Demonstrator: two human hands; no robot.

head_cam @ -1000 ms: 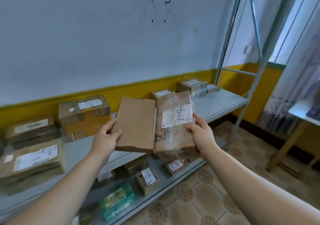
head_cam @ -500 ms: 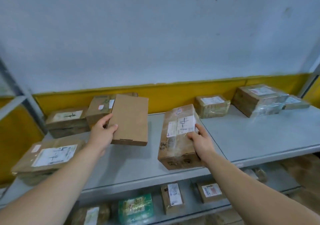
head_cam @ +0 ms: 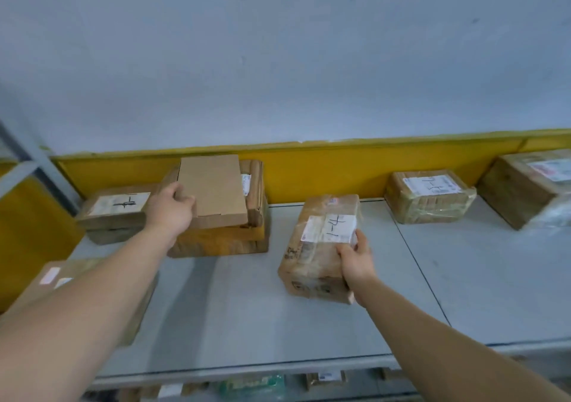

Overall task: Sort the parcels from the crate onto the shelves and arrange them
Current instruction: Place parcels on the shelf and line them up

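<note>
Hands each hold one parcel. The left hand [head_cam: 171, 208] curls round the near left edge of a flat plain box [head_cam: 213, 190], which lies on top of a larger taped carton [head_cam: 221, 241] at the back of the grey shelf [head_cam: 247, 309]. The right hand [head_cam: 355, 259] grips the near right side of a taped parcel marked 1-4 [head_cam: 315, 265], thumb beside its label. That parcel sits mid-shelf, though I cannot tell whether its full weight is down.

Placing looks to be the step in hand. Next, both grips should release without dragging, and the flat box wants squaring so it does not slide off. Another labelled parcel [head_cam: 429, 197] stands well apart against the back.
</note>
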